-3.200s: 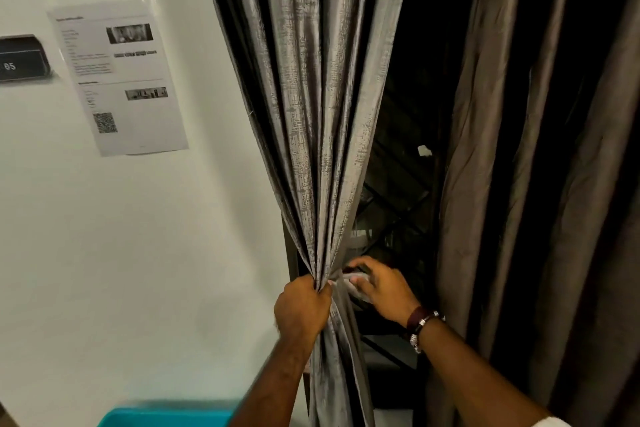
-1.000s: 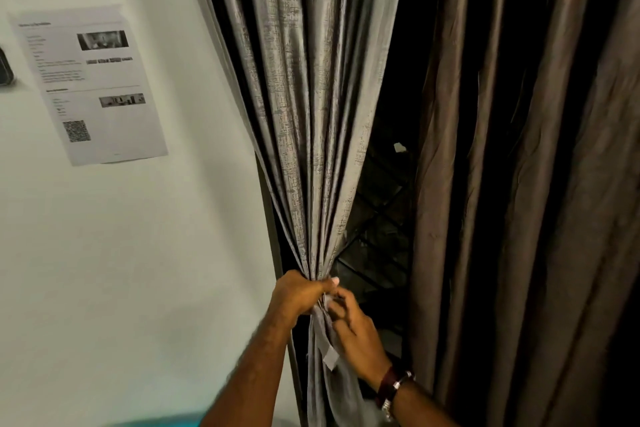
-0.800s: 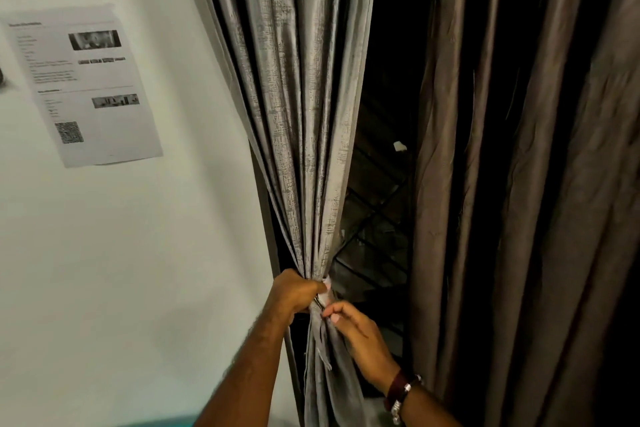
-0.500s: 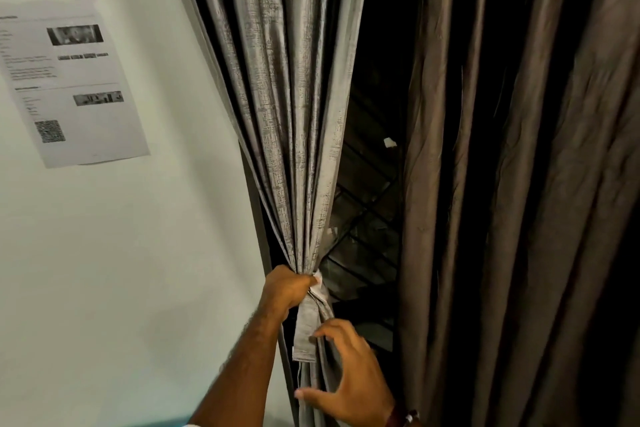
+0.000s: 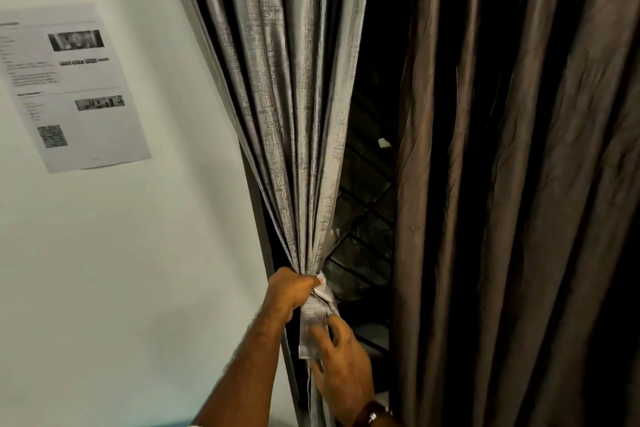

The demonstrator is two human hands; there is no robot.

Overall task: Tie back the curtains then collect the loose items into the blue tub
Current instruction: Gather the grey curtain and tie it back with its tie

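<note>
A pale white wall [image 5: 104,253] is filling the side to the left of the grip, running up and down past it. Hanging to the right of the grip, well apart from it, is a heavy brown curtain of smooth fabric in long folds [image 5: 502,184]. Between that one and the grip, a dark window opening with a black diagonal grille [image 5: 367,218] is showing.

The silver-grey textured curtain with vertical pleats [image 5: 298,97] is fanning out wide above the grip and narrowing down into it, so its gathered neck is sitting right inside the fist. A white printed paper sheet with small photos and a QR code [image 5: 76,87] is sticking to the wall, up and far left of the grip.

The left hand [image 5: 294,291] is making the grip: its fingers are curling tightly round the bunched curtain, closed fully on the cloth. Just below it, the right hand [image 5: 341,367] is reaching up with loosely spread fingers, its fingertips [image 5: 317,329] touching a narrow silver-grey fabric tie-back strip [image 5: 311,326] that is dangling from the gathered point; whether it is pinching the strip I cannot tell. A dark wristband with a metal clasp [image 5: 372,414] is sitting at the right wrist, lowest of all.
</note>
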